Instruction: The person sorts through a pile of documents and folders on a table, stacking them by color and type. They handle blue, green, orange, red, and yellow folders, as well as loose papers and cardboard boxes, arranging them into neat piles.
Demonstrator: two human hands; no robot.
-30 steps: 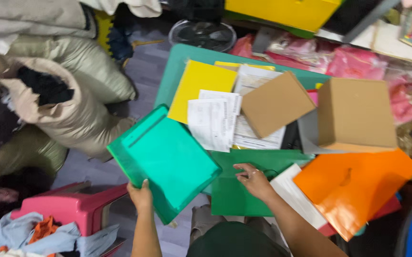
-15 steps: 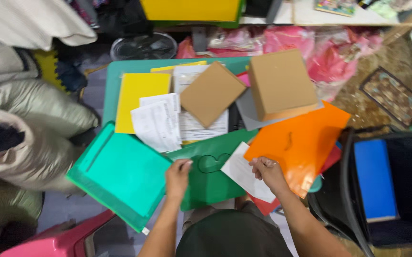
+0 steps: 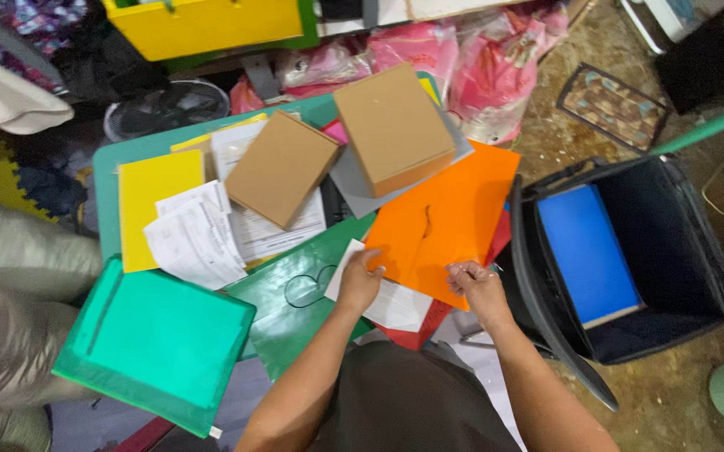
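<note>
The orange bag (image 3: 450, 213) lay flat on the crowded green table (image 3: 107, 180), at its near right corner. Its long axis ran diagonally, from the near left edge up toward the far right, and its thin dark handle pointed along the same line. It was glossy and stiff-looking, a flat rectangle with sharp corners.

The left hand (image 3: 359, 280) rested at the near left edge of the orange bag, fingers bent down on it and on a white sheet (image 3: 391, 303) that lay just under that edge. The right hand (image 3: 477, 287) was at the near corner of the bag, with thumb and fingertips pinched together on its edge; how firmly it gripped could not be told.

A dark green bag (image 3: 303, 305), also glossy, lay under the white sheet. On the left, a teal bag (image 3: 157, 343) hung over the table's near edge. A red sheet (image 3: 416, 331) showed from below the orange bag.

Farther on the table stood two brown cardboard boxes, one flat box (image 3: 282, 167) and one taller box (image 3: 394, 125), the taller one touching the far edge of the orange bag. White printed papers (image 3: 199, 238) and a yellow folder (image 3: 157, 197) lay beside them.

To the right, a black bin (image 3: 697, 243) stood open, just beside the table, with a blue flat thing (image 3: 588, 251) inside. Little open room was left on the table itself.
</note>
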